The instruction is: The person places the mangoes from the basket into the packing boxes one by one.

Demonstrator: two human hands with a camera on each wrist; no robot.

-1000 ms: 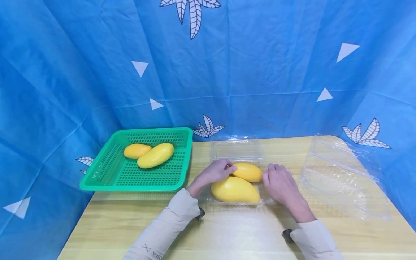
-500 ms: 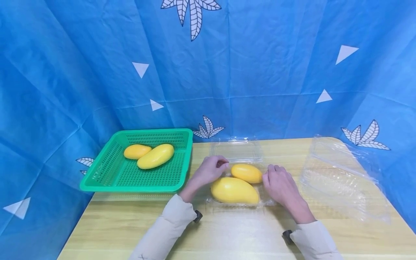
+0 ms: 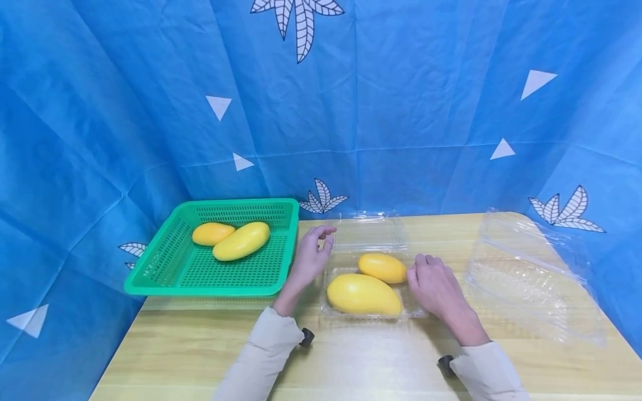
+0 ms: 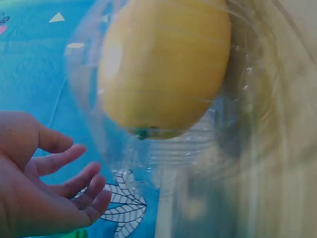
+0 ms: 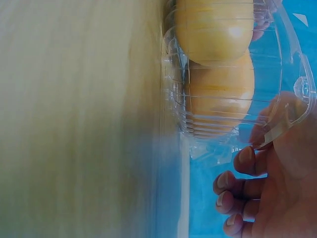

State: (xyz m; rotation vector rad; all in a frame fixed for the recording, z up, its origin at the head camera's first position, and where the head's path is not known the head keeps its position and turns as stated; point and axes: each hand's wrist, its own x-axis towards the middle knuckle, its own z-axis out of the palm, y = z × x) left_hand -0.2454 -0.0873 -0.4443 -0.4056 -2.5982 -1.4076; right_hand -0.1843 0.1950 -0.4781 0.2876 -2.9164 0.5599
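Two yellow mangoes, a large one (image 3: 363,295) and a smaller one (image 3: 383,268), lie in a clear plastic clamshell container (image 3: 326,278) on the table. Its lid (image 3: 368,234) is folded back flat on the far side. My right hand (image 3: 436,284) holds the container's right rim; the right wrist view shows the thumb behind the clear plastic and the fingers curled just outside it. Beside the lid's left edge, my left hand (image 3: 311,256) is held with loosely bent fingers. The left wrist view shows that hand (image 4: 44,183) holding nothing, apart from the container wall.
A green plastic basket (image 3: 286,267) with two more mangoes (image 3: 241,241) stands at the left of the wooden table (image 3: 371,362). More clear plastic containers (image 3: 526,278) lie at the right. A blue patterned cloth (image 3: 401,111) hangs behind the table.
My left hand has let go of the smaller mango and moved left and away, to beside the lid. The right hand stays at the container's right rim.
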